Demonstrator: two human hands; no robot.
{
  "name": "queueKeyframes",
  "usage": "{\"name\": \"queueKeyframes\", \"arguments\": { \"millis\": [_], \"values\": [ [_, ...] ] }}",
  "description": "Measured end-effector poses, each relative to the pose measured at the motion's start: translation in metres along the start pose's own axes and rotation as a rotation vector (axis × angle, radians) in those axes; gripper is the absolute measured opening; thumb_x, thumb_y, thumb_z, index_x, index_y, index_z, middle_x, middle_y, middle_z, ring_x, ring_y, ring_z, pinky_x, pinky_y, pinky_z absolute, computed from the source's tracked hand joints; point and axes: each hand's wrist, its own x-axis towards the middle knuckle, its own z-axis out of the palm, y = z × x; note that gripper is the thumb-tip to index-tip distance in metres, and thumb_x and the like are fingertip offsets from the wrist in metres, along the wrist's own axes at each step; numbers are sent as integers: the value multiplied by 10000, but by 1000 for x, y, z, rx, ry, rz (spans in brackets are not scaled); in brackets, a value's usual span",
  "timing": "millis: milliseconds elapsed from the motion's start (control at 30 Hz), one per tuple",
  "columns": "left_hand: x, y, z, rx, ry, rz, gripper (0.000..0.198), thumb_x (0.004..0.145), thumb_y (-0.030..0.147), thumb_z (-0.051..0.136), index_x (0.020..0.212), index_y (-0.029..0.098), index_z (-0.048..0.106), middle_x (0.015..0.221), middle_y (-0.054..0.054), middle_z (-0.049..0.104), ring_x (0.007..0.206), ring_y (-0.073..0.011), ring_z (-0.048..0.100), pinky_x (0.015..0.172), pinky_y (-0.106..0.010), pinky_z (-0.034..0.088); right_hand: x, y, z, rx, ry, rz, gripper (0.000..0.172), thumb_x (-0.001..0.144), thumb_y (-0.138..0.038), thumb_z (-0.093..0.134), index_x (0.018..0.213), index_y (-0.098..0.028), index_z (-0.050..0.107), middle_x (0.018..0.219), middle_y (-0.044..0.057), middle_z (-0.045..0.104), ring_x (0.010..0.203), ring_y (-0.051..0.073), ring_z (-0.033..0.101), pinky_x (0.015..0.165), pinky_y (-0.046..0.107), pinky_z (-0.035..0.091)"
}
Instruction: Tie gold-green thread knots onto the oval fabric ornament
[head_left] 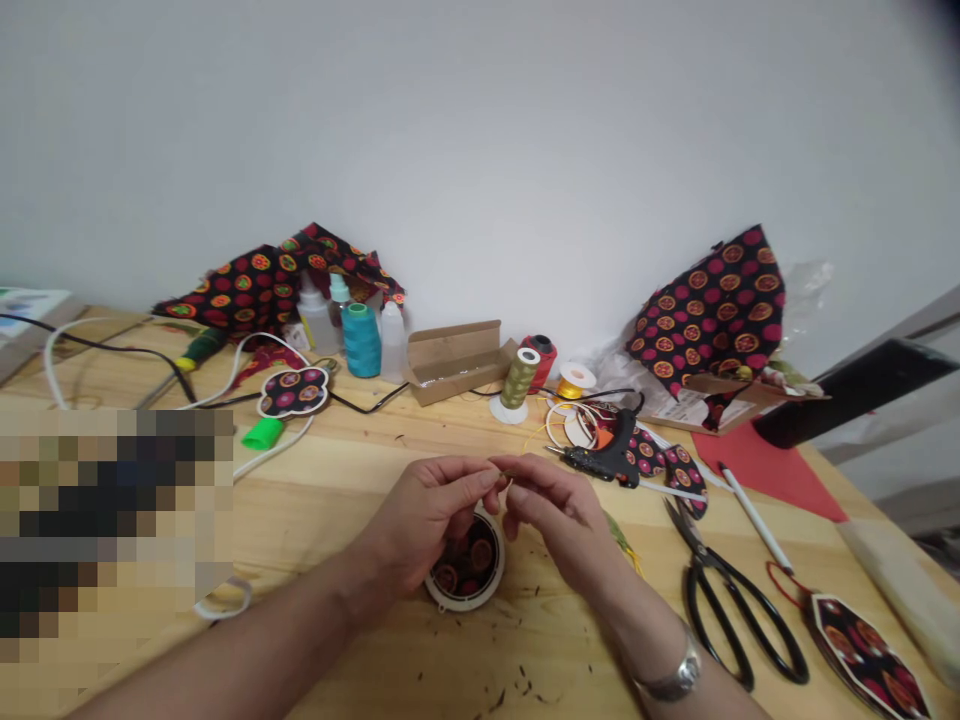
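My left hand (435,510) and my right hand (559,520) meet over the middle of the table, fingertips nearly touching. Both are closed in a pinch at something small and thin, too small to name. Right beneath them lies a round white-rimmed disc (469,575) with dark patterned fabric inside, partly covered by my left hand. Beside my right forearm, green and yellow threads (626,545) show, mostly hidden by the hand. A silver bracelet (675,675) is on my right wrist.
Black-handled scissors (705,555), a white pen (757,520) and an octagonal fabric ornament (862,655) lie right. A black glue gun (607,455), thread spools (520,380), an open cardboard box (461,365), bottles (391,340) and patterned cloth (709,310) line the back. Cables run left; dark scraps dot the front.
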Motion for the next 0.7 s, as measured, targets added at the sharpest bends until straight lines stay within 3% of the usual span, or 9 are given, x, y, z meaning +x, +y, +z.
{"name": "queueKeyframes", "arguments": {
  "millis": [167, 300, 433, 533, 700],
  "values": [
    [0, 2, 1, -22, 3, -5, 226, 747, 296, 611, 593, 131, 605, 524, 42, 476, 399, -31, 246, 387, -193, 152, 2, 8, 0, 138, 68, 64, 231, 741, -312, 608, 915, -171, 668, 644, -14, 536, 437, 37, 355, 399, 180, 298],
    [0, 2, 1, -20, 35, 15, 218, 742, 295, 612, 602, 127, 617, 564, 31, 501, 406, -29, 261, 384, -186, 168, 3, 6, 0, 65, 132, 107, 262, 702, -314, 642, 912, -159, 644, 613, -17, 560, 417, 37, 345, 386, 177, 281],
    [2, 1, -1, -16, 106, 20, 210, 735, 299, 621, 616, 125, 618, 568, 28, 507, 409, -27, 261, 390, -184, 181, 1, 5, 0, -284, 201, -67, 158, 741, -293, 612, 800, -150, 642, 622, 4, 600, 477, 76, 447, 452, 205, 373],
    [3, 0, -1, 23, 166, 15, 234, 735, 317, 622, 595, 131, 603, 462, 62, 404, 398, -33, 223, 390, -189, 155, -2, 8, 1, -587, 238, -258, 117, 782, -229, 571, 735, -154, 646, 622, 18, 623, 518, 98, 501, 501, 218, 404],
    [2, 1, 0, 84, 226, 10, 250, 738, 364, 615, 603, 154, 594, 367, 98, 259, 377, -48, 182, 387, -210, 110, -7, 11, 2, -853, 149, -494, 133, 828, -146, 510, 843, -163, 641, 722, 43, 665, 631, 124, 583, 596, 230, 431]
  ]
}}
